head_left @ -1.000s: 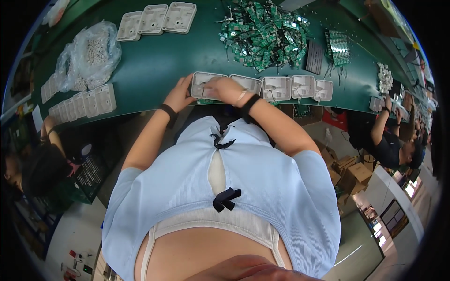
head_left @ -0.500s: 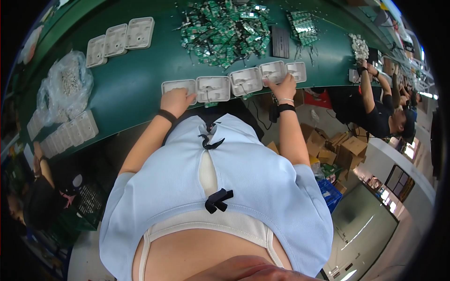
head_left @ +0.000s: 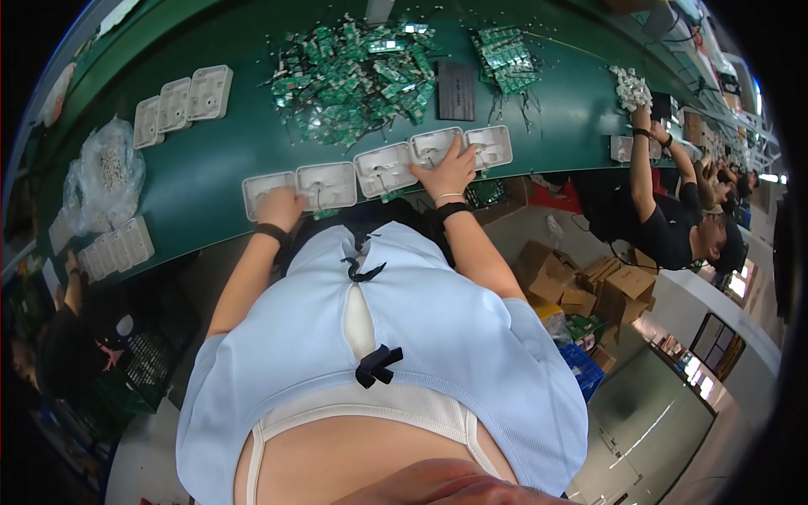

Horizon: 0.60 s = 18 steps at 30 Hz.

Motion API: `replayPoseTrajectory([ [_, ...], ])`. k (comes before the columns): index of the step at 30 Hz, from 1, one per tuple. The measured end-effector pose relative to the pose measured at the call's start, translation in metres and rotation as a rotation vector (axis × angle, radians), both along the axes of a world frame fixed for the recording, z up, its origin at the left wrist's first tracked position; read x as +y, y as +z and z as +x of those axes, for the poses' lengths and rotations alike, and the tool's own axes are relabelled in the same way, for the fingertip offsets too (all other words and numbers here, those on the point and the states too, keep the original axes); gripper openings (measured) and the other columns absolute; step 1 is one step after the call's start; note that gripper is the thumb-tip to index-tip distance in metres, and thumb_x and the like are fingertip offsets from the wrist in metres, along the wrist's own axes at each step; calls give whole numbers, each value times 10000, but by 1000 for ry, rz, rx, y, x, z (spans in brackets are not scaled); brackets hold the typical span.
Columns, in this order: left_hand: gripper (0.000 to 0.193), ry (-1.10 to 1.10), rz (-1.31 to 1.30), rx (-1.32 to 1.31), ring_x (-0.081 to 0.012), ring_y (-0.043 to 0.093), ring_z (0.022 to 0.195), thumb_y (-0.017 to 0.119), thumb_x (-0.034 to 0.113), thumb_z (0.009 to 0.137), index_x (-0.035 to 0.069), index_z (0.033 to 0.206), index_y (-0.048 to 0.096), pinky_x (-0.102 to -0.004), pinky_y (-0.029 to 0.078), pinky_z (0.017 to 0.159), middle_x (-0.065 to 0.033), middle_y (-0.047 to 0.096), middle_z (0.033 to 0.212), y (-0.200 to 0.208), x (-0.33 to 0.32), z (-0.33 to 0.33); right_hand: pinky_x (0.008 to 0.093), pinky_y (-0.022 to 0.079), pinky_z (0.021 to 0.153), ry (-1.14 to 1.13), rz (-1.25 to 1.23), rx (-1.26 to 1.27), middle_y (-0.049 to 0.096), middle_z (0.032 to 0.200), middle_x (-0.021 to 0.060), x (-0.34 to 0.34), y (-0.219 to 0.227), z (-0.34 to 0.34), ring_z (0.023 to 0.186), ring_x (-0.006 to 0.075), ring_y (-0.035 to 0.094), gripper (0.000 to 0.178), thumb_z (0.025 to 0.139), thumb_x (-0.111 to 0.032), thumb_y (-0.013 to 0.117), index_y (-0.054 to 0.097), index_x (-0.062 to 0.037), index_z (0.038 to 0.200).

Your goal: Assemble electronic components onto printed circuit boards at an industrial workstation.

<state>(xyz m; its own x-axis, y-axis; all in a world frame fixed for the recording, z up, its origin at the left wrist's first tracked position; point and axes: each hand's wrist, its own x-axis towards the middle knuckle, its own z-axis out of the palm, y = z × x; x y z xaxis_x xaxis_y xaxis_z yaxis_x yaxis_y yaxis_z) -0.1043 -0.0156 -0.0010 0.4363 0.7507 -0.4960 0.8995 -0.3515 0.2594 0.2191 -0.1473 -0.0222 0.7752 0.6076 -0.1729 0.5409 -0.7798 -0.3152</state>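
Note:
Several white plastic housings stand in a row along the near edge of the green workbench. My left hand is curled down into the leftmost housing, and its fingertips are hidden. Over the fourth housing and the edge of the rightmost housing lies my right hand, fingers spread and thumb at the near rim. Between my hands are two more, a second housing and a third housing, with dark wires and bits of green circuit board hanging at their near edge.
Behind the row lies a heap of green circuit boards, beside a dark flat block and a board stack. More housings and a clear bag of small white parts are at left. A co-worker works at right.
The whole view has shifted, so the bench things sit farther left. My right hand's fingers now stretch farther over the fourth housing. My left hand stays at the leftmost one, thumb drawn in.

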Motion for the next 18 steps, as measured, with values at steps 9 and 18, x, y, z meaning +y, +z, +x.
replayPoseTrajectory([
  [9, 337, -15, -20, -63, -404, 693, 829, 622, 345, 879, 39, 813, 748, -510, 549, 781, -207, 715, 850, -6, -24, 70, 628, 298, 1109, -108, 124, 17, 235, 1561, 346, -30, -6, 64, 1428, 513, 287, 1263, 537, -453, 928, 270, -127, 1565],
  [18, 353, -136, -14, -107, -386, 694, 767, 635, 357, 866, 39, 783, 762, -486, 555, 749, -195, 710, 774, -27, -48, 218, 622, 281, 1131, -170, 114, 6, 211, 1568, 356, -77, -23, 206, 1447, 511, 245, 1258, 533, -472, 932, 288, -91, 1545],
])
